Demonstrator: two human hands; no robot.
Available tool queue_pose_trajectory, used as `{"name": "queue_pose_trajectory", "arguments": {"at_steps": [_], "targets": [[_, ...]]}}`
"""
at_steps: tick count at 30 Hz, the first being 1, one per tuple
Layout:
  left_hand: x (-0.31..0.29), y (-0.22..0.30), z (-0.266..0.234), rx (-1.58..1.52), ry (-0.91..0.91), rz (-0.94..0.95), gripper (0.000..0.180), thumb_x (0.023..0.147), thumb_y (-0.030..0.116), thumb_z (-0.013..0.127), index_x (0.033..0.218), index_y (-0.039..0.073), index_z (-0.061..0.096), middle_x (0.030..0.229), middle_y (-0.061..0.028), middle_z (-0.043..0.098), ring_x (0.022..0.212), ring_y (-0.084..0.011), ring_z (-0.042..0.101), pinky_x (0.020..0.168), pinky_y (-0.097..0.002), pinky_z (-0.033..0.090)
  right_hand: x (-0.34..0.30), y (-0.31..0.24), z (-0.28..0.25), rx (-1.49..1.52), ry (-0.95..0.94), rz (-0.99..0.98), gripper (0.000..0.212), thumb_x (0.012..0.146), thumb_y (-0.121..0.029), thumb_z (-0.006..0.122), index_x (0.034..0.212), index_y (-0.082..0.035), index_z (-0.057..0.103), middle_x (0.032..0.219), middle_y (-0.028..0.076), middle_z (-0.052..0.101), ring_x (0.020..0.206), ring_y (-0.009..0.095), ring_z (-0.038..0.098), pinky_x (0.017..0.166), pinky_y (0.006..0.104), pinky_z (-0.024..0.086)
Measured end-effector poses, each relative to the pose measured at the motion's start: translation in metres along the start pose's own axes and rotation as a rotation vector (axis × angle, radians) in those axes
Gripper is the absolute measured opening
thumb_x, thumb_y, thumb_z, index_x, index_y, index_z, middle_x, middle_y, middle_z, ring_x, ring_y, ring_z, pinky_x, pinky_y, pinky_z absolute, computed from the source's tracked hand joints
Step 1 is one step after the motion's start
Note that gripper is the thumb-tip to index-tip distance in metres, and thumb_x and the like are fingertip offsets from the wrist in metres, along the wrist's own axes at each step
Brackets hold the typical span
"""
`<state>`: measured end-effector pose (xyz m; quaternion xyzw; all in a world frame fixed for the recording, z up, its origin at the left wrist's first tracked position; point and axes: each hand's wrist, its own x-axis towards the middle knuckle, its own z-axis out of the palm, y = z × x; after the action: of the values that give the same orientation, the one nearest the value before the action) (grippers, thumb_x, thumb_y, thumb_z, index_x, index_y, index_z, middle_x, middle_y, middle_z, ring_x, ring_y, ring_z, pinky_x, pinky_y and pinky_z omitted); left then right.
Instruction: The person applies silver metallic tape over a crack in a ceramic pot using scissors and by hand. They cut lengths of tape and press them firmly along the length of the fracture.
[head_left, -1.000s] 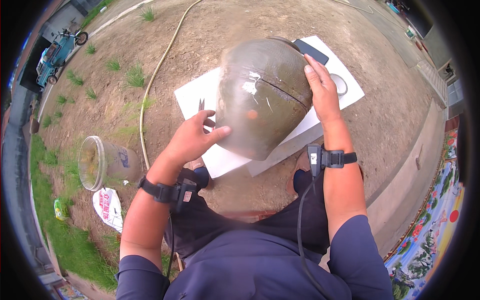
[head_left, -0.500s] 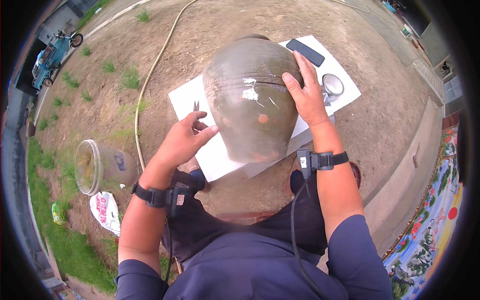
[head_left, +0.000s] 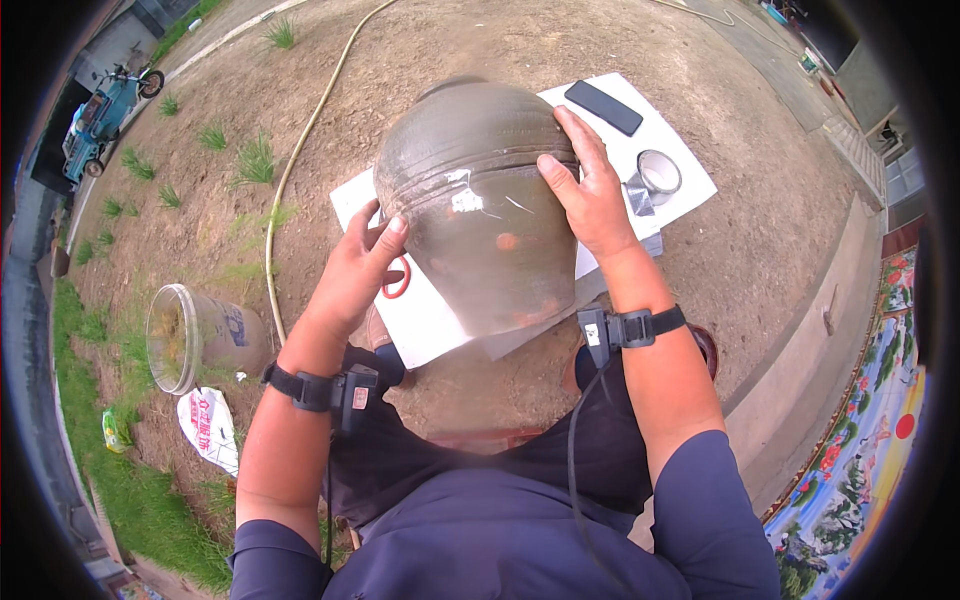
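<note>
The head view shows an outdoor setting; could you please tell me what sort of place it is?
Probably a yard: bare soil with grass tufts, a long hose and a blue vehicle at far left.

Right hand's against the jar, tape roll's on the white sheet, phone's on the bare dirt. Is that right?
Not quite: the head view shows the phone on the white sheet, not on dirt. The right hand against the jar and the tape roll on the sheet are as you said.
</note>
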<state>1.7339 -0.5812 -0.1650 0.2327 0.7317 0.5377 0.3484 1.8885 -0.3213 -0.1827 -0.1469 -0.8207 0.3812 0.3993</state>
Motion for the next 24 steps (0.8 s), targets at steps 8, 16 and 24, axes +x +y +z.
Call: {"name": "queue_pose_trajectory", "arguments": {"at_steps": [8,16,24], "targets": [[0.006,-0.020,-0.011,-0.271,0.026,-0.110,0.054,0.102,0.050,0.049,0.139,0.009,0.049,0.128,-0.0067,0.059,0.108,-0.0234,0.063,0.085,-0.0387,0.054,-0.003,0.010,0.006,0.262,-0.049,0.152,0.049,0.096,-0.023,0.062,0.141,-0.006,0.053,0.144,0.013,0.052,0.135,0.024,0.047,0.112,0.0341,0.036],[0.008,-0.023,-0.018,-0.346,0.020,-0.110,0.055,0.102,0.051,0.050,0.139,0.010,0.050,0.126,-0.0084,0.060,0.106,-0.0236,0.063,0.084,-0.0395,0.055,-0.003,0.012,0.008,0.313,-0.093,0.148,0.044,0.101,-0.018,0.054,0.143,-0.003,0.051,0.145,0.011,0.051,0.137,0.021,0.043,0.116,0.0331,0.030],[0.009,-0.020,-0.019,-0.342,0.020,-0.091,0.057,0.101,0.051,0.051,0.140,0.009,0.049,0.128,-0.0115,0.060,0.109,-0.0244,0.063,0.085,-0.0395,0.055,-0.005,0.015,0.005,0.384,-0.080,0.196,0.043,0.102,-0.016,0.053,0.143,-0.003,0.051,0.145,0.010,0.052,0.136,0.021,0.044,0.115,0.0328,0.031]]}}
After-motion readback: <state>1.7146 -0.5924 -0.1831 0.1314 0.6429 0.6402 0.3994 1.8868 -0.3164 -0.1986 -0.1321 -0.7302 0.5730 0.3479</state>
